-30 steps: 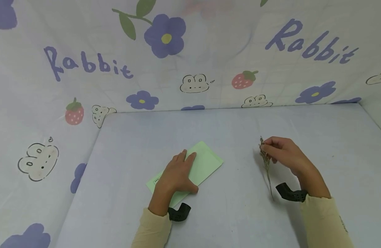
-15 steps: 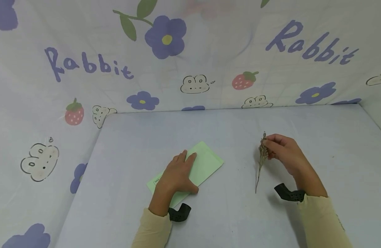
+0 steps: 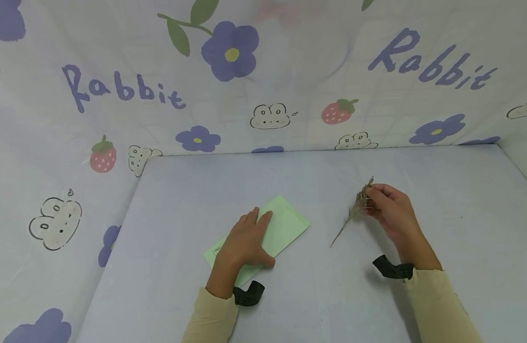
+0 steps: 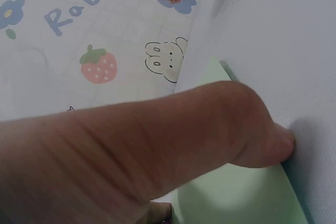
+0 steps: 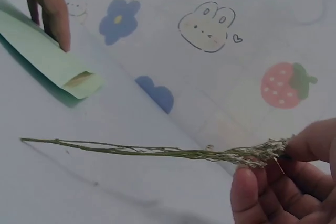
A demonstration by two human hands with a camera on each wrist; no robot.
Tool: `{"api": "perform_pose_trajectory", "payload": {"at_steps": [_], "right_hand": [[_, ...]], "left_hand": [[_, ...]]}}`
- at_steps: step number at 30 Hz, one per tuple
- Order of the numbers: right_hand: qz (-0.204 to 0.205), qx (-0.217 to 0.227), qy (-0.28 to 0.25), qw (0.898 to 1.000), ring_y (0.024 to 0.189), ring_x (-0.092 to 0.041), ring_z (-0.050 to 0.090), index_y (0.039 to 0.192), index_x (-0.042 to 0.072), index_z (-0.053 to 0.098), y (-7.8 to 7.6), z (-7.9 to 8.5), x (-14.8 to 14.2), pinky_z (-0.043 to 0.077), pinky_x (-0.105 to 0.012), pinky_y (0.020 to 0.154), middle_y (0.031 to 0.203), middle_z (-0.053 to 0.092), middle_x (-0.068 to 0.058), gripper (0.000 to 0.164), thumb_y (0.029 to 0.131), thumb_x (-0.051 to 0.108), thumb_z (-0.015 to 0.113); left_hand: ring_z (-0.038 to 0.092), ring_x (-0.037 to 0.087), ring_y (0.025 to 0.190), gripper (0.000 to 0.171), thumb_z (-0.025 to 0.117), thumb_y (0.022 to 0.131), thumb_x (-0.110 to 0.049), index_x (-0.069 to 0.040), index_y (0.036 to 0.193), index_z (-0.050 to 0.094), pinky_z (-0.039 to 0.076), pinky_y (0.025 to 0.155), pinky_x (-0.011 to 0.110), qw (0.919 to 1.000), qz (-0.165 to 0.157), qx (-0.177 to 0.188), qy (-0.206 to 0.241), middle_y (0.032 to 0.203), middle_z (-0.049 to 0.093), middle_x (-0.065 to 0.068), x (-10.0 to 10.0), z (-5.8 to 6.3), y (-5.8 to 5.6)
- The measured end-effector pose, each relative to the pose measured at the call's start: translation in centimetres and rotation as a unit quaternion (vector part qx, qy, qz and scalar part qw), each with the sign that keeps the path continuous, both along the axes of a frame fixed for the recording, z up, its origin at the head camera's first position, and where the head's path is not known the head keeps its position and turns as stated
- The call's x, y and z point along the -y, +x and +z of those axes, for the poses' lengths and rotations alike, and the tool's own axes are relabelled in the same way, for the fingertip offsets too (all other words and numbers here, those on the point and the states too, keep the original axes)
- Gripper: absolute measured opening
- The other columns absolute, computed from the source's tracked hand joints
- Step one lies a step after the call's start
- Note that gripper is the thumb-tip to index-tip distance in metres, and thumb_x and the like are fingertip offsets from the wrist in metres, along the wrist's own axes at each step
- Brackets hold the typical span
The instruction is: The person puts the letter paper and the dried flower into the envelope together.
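A pale green paper envelope [image 3: 287,221] lies slantwise on the table, and my left hand [image 3: 241,243] rests on it with the fingers spread. Part of a small printed mark peeks out beside that hand. In the right wrist view, the envelope's near end [image 5: 84,82] gapes, with something brownish showing inside. To the right and above the table, my right hand [image 3: 392,209] pinches a dried flower sprig [image 3: 358,206] by its bushy head between thumb and fingers. The thin stem [image 5: 121,148] points away from the hand, toward the envelope's side.
The table [image 3: 315,295] has a plain whitish cover. Behind and to the left rises a white cloth wall [image 3: 298,71] printed with flowers, strawberries and rabbits. Black wrist mounts [image 3: 248,293] stick out from both cream sleeves.
My right hand has risen slightly and turned the sprig, so its stem end has swung left toward the envelope. The left hand and the envelope have stayed put.
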State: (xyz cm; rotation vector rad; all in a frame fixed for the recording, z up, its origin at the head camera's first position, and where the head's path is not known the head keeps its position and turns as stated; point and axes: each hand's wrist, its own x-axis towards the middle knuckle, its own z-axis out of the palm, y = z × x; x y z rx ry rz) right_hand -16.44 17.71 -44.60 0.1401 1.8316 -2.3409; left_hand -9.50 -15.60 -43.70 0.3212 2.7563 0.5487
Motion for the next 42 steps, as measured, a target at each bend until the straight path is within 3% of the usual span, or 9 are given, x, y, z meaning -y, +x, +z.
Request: {"api": "perform_pose_trajectory", "payload": {"at_steps": [6,18,25,33,42], "right_hand": [[-0.047,0.025,-0.060,0.997,0.079,-0.014,0.065,0.101,0.007,0.065,-0.1,-0.4,0.6,0.058,-0.029,0.069,0.094,0.065,-0.002,0.009,0.096,0.013,0.068],[-0.090,0.025,-0.154,0.984,0.079,-0.017,0.066,0.102,0.003,0.062,-0.3,-1.2,1.9,0.058,-0.030,0.071,0.091,0.067,-0.006,0.010,0.096,0.008,0.067],[-0.104,0.021,-0.157,0.982,0.079,-0.017,0.066,0.098,0.004,0.063,-0.2,-1.7,2.9,0.058,-0.029,0.072,0.091,0.066,-0.006,0.004,0.100,0.005,0.060],[-0.101,0.045,-0.176,0.978,0.079,-0.017,0.066,0.103,0.002,0.060,-0.1,-2.8,3.7,0.057,-0.029,0.072,0.091,0.065,-0.007,0.008,0.098,0.008,0.064],[-0.095,0.044,-0.190,0.976,0.082,-0.018,0.065,0.105,0.002,0.059,-0.2,-2.5,4.1,0.057,-0.030,0.076,0.093,0.064,-0.008,0.009,0.099,0.007,0.063]], "left_hand": [[0.026,0.038,0.146,0.104,0.084,0.068,-0.029,-0.011,0.157,0.034,0.027,0.115,0.049,1.0000,0.000,-0.004,0.003,0.160,0.025,0.021,0.0,-0.1,0.0],[0.027,0.039,0.146,0.103,0.085,0.069,-0.029,-0.009,0.156,0.034,0.028,0.115,0.049,1.0000,-0.003,-0.006,0.002,0.160,0.026,0.023,0.1,-0.3,0.0],[0.025,0.038,0.146,0.104,0.085,0.069,-0.029,-0.010,0.157,0.033,0.027,0.115,0.049,1.0000,-0.003,-0.001,0.005,0.160,0.025,0.022,0.1,-0.2,0.0],[0.024,0.038,0.147,0.105,0.085,0.068,-0.029,-0.011,0.157,0.033,0.027,0.115,0.050,1.0000,-0.002,0.003,0.009,0.161,0.024,0.021,0.0,-0.3,-0.1],[0.025,0.039,0.146,0.104,0.085,0.069,-0.030,-0.010,0.157,0.034,0.027,0.115,0.049,1.0000,-0.003,-0.004,0.003,0.160,0.025,0.022,0.2,-0.2,0.0]]}}
